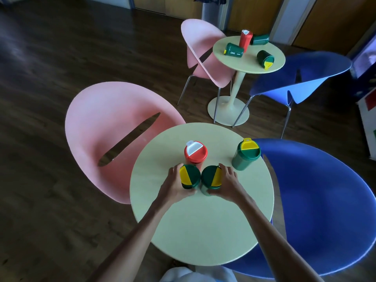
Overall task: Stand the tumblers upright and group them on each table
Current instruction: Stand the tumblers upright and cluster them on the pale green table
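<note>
On the near round table (203,231) two green tumblers with green-and-yellow lids stand upright side by side, touching. My left hand (173,186) grips the left one (190,177); my right hand (230,184) grips the right one (211,177). Just behind them stands a red tumbler (195,154) with a white flap. Another green tumbler (246,154) stands upright, apart, at the table's right edge. On the far round table (250,64) a red tumbler (245,40) stands upright, and three green tumblers (234,50) (260,39) (265,59) lie on their sides.
A pink chair (114,135) stands left of the near table and a blue chair (325,200) right of it. A second pink chair (201,51) and blue chair (301,76) flank the far table. Dark wooden floor lies all around.
</note>
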### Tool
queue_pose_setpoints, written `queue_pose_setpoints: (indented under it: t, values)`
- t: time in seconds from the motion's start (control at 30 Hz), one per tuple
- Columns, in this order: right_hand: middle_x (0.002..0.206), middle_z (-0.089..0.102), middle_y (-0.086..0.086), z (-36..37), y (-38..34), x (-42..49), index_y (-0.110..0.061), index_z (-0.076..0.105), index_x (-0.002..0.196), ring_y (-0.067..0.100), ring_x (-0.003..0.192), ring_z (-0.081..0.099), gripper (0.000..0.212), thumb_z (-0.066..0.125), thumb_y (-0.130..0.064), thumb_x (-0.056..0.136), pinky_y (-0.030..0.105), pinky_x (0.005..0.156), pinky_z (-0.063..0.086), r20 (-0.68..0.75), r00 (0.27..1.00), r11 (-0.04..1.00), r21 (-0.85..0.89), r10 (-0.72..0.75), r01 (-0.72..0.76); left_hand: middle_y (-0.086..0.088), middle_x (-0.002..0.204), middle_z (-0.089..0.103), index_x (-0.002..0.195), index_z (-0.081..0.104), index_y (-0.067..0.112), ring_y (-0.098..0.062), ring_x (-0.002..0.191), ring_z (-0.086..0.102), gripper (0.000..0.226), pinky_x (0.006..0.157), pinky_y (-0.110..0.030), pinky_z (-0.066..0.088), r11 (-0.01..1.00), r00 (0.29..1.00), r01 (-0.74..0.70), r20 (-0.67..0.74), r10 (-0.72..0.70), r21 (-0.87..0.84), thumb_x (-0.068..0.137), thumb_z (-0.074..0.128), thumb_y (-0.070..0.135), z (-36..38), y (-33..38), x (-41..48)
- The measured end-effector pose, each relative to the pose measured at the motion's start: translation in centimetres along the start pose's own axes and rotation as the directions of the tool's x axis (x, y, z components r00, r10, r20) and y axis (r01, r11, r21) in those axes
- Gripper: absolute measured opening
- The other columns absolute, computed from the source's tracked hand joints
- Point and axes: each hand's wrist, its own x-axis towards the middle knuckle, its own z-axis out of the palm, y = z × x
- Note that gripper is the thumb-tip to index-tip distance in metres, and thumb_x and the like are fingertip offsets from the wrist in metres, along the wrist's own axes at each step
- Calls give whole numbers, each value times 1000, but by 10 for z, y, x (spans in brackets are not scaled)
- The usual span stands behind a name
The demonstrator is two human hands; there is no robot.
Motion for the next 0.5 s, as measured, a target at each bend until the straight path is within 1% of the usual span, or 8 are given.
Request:
queue_pose_setpoints:
  t: [0.03,0.1,0.13,0.2,0.27,0.33,0.4,0.5]
  values:
    - [142,33,9,-2,3,1,-14,18,147,29,130,32,109,83,-37,62,40,99,41,23,1000,1000,-15,-20,20,10,120,51,125,41,33,-10,104,56,88,79,-37,56,1000,1000,-7,22,6,9,48,80,51,0,-5,3]
    - [144,36,8,-6,7,2,-15,20,146,29,129,35,106,82,-34,62,36,99,40,40,998,999,-15,-39,40,10,126,47,130,38,30,-8,110,51,90,87,-33,52,1000,999,-28,36,28,-4,51,79,44,-3,-6,1]
    - [143,37,8,-6,8,3,-15,22,145,28,128,37,105,82,-34,62,35,99,40,34,999,999,-7,-38,38,9,126,45,131,38,27,-7,110,49,90,88,-31,49,999,999,-40,21,40,-14,53,80,41,-4,-4,-1]
    - [141,39,9,-6,6,3,-14,25,144,27,127,40,105,84,-38,60,37,98,43,1,1000,1000,28,-1,1,9,121,44,127,42,24,-7,106,47,86,83,-27,47,998,997,-49,-53,47,-36,54,84,38,-2,-1,-4]
    - [139,39,10,-3,3,2,-12,24,143,27,126,42,107,84,-40,59,41,96,46,-27,999,997,69,40,-38,6,117,46,124,44,21,-8,104,47,83,79,-29,48,998,991,-53,-129,46,-46,54,85,40,2,3,-7]
    - [138,37,11,1,1,0,-12,22,144,28,125,44,108,84,-41,60,43,95,47,-39,998,996,80,53,-50,4,118,47,125,43,19,-11,105,48,85,78,-34,51,998,986,-41,-161,32,-53,54,84,42,6,6,-8]
    - [137,37,12,2,1,0,-12,21,145,30,124,45,109,84,-42,60,44,94,48,-47,997,995,81,61,-57,3,119,46,126,41,19,-11,107,48,87,78,-36,52,998,987,-32,-161,23,-56,54,84,42,8,6,-7]
    - [135,37,11,3,1,-1,-13,22,144,30,119,50,109,83,-46,60,44,89,50,-48,995,993,83,91,-87,5,124,44,129,39,22,-11,112,48,86,83,-38,53,997,991,-53,-127,46,-52,56,82,37,8,2,-5]
